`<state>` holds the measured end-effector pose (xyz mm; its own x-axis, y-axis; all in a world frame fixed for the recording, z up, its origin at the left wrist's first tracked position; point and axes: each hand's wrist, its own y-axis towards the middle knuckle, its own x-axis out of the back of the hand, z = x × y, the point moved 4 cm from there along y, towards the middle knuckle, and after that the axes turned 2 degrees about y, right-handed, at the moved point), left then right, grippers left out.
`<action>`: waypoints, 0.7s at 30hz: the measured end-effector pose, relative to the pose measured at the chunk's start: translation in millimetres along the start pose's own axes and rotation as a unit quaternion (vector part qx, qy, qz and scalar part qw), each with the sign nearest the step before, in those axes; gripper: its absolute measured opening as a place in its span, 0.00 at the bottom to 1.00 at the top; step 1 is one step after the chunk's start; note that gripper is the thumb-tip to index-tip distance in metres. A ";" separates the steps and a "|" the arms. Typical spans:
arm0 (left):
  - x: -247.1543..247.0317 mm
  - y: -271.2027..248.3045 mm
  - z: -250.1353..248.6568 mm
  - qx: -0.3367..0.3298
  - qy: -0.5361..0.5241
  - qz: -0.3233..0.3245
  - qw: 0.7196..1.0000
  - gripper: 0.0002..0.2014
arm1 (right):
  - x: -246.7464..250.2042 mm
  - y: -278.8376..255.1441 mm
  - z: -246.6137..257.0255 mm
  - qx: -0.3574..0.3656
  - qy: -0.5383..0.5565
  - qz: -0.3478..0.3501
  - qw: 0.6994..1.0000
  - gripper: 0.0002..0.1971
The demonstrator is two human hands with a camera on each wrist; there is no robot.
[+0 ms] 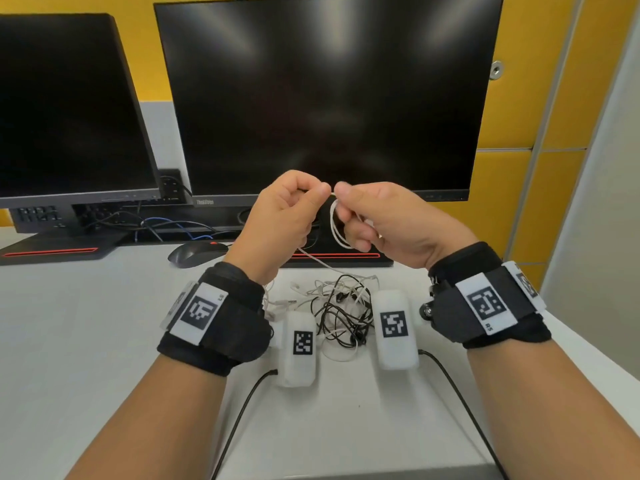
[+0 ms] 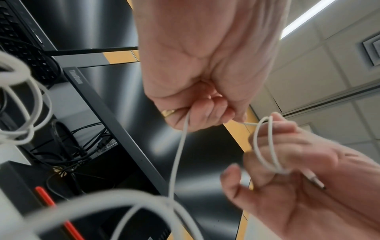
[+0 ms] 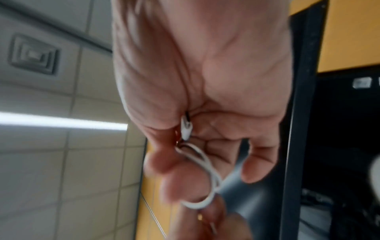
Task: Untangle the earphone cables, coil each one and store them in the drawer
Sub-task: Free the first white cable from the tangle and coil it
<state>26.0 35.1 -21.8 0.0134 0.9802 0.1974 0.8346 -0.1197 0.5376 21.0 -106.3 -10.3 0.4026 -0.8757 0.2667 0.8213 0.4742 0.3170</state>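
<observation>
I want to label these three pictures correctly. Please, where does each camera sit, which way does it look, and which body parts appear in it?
Head: on the head, looking forward and down at the desk; shows both forearms, left hand and right hand raised before the monitor.
Left wrist: looks up along the left hand toward the ceiling; the right hand also shows.
Right wrist: looks up along the right hand; blurred.
Shared: all show the white cable looped round right-hand fingers.
</observation>
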 end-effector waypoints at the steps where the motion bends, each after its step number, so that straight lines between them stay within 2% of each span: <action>1: -0.4 0.5 1.5 0.007 -0.004 -0.005 1.000 0.06 | -0.7 -1.0 3.1 0.014 0.057 -0.002 0.998 0.19; 3: -1.7 0.6 4.0 0.021 0.009 0.001 1.000 0.07 | 1.3 -1.5 8.4 0.050 0.188 -0.018 0.981 0.18; 5: -4.9 -1.1 5.2 0.038 0.037 0.036 0.998 0.08 | 7.6 1.2 8.9 0.087 0.235 -0.047 0.967 0.17; 7: -11.0 -5.0 4.4 0.053 0.060 0.102 0.992 0.09 | 14.8 4.5 4.2 0.105 0.144 -0.101 0.979 0.16; 9: -16.8 -10.2 1.9 0.058 0.059 0.173 0.982 0.11 | 19.6 7.2 -2.2 0.098 -0.006 -0.153 0.983 0.14; 11: -18.8 -12.7 -1.8 0.047 0.017 0.202 0.978 0.12 | 17.4 9.4 -5.7 0.079 -0.082 -0.156 0.981 0.15; 13: -16.2 -11.0 -6.0 0.017 -0.032 0.179 0.983 0.11 | 14.3 10.3 -6.6 0.052 -0.097 -0.130 0.985 0.21; 15: -9.9 -6.8 -7.0 -0.002 -0.062 0.115 0.991 0.10 | 11.4 8.1 -4.7 0.018 -0.097 -0.094 0.991 0.27; 18: -1.8 -1.0 -1.0 0.010 -0.061 0.030 0.998 0.08 | 9.0 3.0 -2.0 0.007 -0.081 -0.050 0.995 0.24; 21: -4.5 -0.6 3.1 0.027 -0.027 0.025 0.999 0.07 | 4.9 0.7 4.0 0.044 0.040 -0.034 0.998 0.20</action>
<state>27.1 31.2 -25.5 0.0848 0.9806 0.1770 0.8602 -0.1617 0.4837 21.8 -110.0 -5.2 0.3808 -0.9092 0.1684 0.8112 0.4159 0.4112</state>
